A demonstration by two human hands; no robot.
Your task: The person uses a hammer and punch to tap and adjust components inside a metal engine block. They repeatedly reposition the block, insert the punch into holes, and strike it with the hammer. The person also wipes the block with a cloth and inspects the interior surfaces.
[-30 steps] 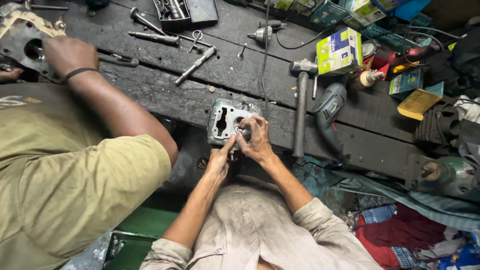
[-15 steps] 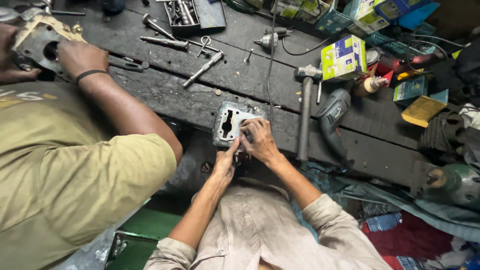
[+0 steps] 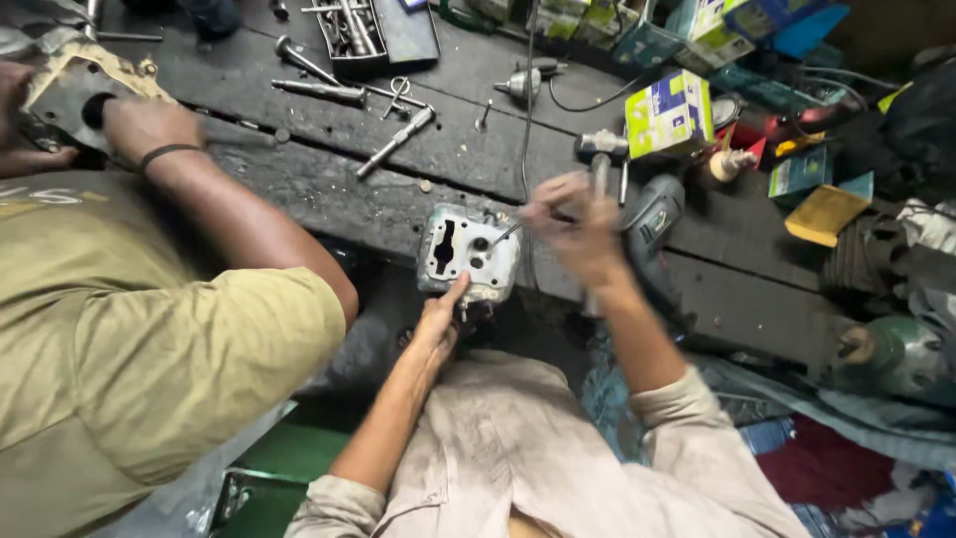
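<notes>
My right hand (image 3: 570, 224) has lifted off the grey metal engine casing (image 3: 466, 254), fingers now pinching a thin tool whose tip meets its face. My left hand (image 3: 438, 324) still steadies the casing at the surface (image 3: 329, 189) edge, fingers narrow.

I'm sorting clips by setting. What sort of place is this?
Most likely a repair or mechanic's workshop. A worn, dark wooden workbench is strewn with hand tools, a hammer and a power drill, and the left hand steadies a metal engine part.
</notes>
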